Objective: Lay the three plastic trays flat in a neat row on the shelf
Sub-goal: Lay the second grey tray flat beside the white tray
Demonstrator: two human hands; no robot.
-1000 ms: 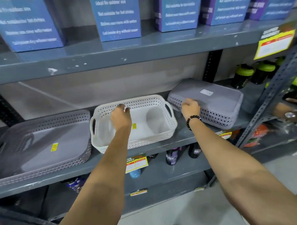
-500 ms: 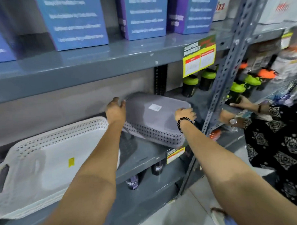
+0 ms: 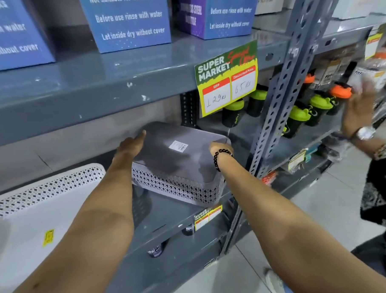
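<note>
A grey perforated plastic tray (image 3: 179, 167) lies upside down and tilted on the grey shelf (image 3: 168, 214), its base with a white barcode sticker facing up. My left hand (image 3: 131, 144) grips its far left edge and my right hand (image 3: 219, 146) grips its right edge. A white perforated tray (image 3: 36, 219) with a yellow sticker lies upright on the same shelf at the left. The third tray is out of view.
Blue boxes (image 3: 127, 20) stand on the shelf above, whose front edge carries a yellow price sign (image 3: 227, 78). A perforated steel upright (image 3: 274, 111) stands just right of the grey tray. Green and orange bottles (image 3: 301, 115) fill the neighbouring bay, where another person's hand (image 3: 358, 110) reaches.
My left hand left the white tray and took the grey tray's far left edge. My view turned right, so the leftmost grey tray dropped out of sight. The other person's hand rose.
</note>
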